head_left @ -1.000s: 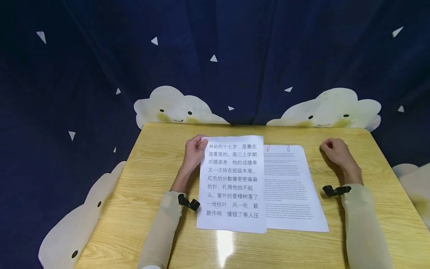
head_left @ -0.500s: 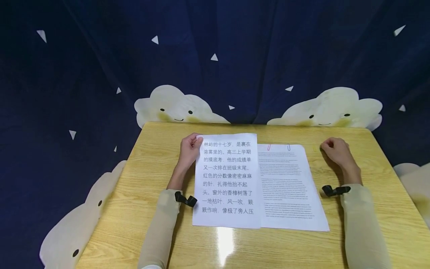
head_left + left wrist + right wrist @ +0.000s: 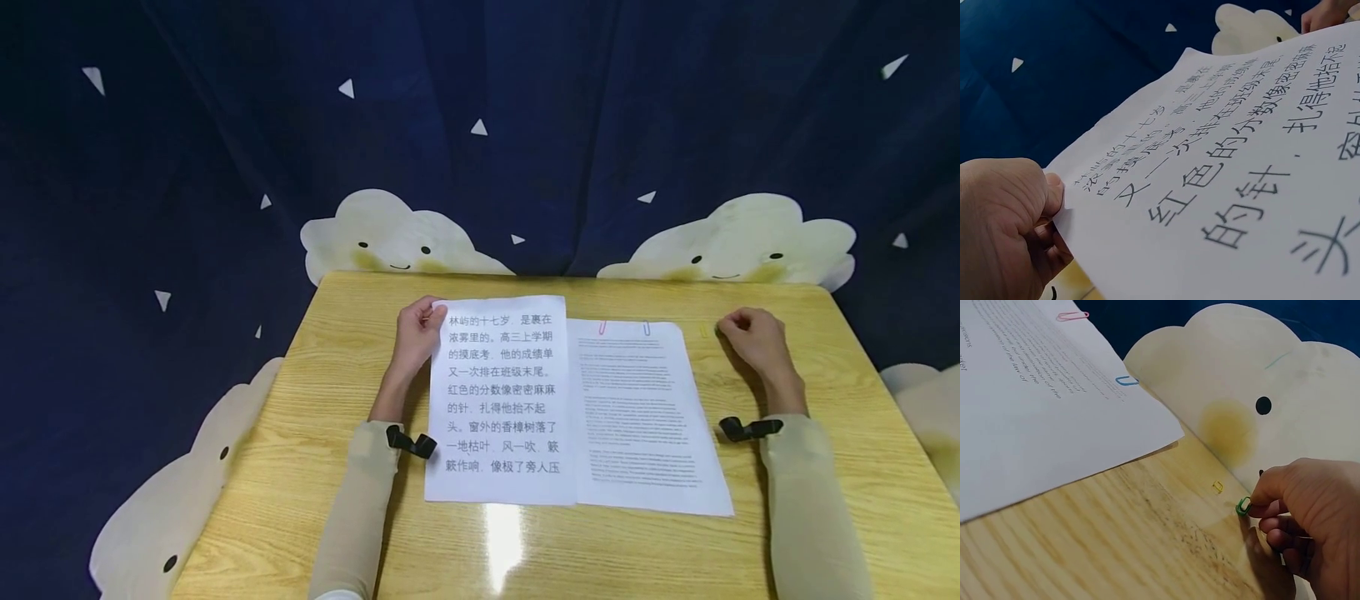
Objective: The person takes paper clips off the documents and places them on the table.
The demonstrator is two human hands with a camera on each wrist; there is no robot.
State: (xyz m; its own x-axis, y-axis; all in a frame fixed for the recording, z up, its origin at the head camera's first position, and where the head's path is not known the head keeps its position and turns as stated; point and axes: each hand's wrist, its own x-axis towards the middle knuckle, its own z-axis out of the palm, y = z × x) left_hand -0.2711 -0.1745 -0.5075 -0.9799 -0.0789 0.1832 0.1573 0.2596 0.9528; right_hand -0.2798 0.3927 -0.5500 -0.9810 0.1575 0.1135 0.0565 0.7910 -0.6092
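Observation:
My left hand (image 3: 416, 337) grips the upper left corner of a white sheet with large Chinese print (image 3: 498, 400), thumb on top. Beside it lies a sheet with small English print (image 3: 637, 417), its left edge against or under the Chinese sheet. A pink paper clip (image 3: 602, 328) and a blue paper clip (image 3: 647, 328) sit on its top edge. To the right, my right hand (image 3: 756, 342) pinches a green paper clip (image 3: 1243, 506) between thumb and finger, close to the tabletop. A yellow paper clip (image 3: 1218, 487) lies on the wood nearby.
Everything lies on a light wooden table (image 3: 300, 467). A dark blue curtain (image 3: 555, 125) with white cloud and triangle shapes hangs behind it. Black camera mounts (image 3: 411, 442) are strapped to both wrists.
My left hand has drawn the Chinese sheet leftward and slightly away, uncovering more of the English sheet. My right hand has stayed nearly in place.

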